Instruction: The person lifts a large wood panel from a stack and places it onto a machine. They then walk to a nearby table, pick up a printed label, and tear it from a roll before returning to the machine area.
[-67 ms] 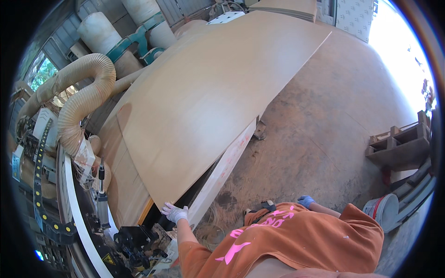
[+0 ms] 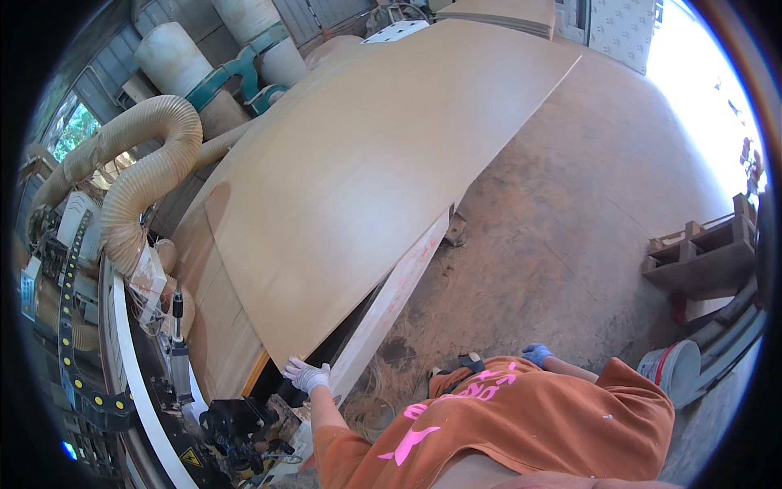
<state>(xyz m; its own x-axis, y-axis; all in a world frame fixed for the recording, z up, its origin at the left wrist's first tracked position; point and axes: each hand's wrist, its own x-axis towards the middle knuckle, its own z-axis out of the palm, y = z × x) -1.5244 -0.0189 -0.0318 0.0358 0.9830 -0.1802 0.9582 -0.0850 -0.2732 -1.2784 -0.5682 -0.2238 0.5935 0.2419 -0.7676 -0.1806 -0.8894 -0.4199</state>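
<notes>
A large tan board (image 2: 350, 171), thin and smooth, lies at a slant across a machine bed and hangs out past the bed's white side rail (image 2: 399, 285). At the board's near corner is my left hand (image 2: 308, 376) in a pale glove, its fingers spread and touching the corner. My right hand (image 2: 537, 354), in a bluish glove, hangs low beside my orange shirt, away from the board. Its fingers look loosely extended, with nothing visible in them. Under the large board, more brown sheet material (image 2: 216, 326) shows on the left.
A ribbed dust hose (image 2: 155, 179) and a cable chain (image 2: 69, 326) run along the machine at left. Black machine parts (image 2: 236, 424) sit close to my left forearm. Stacked boards (image 2: 505, 15) stand far back. To the right are a wooden pallet (image 2: 705, 261) and a white bucket (image 2: 672, 371).
</notes>
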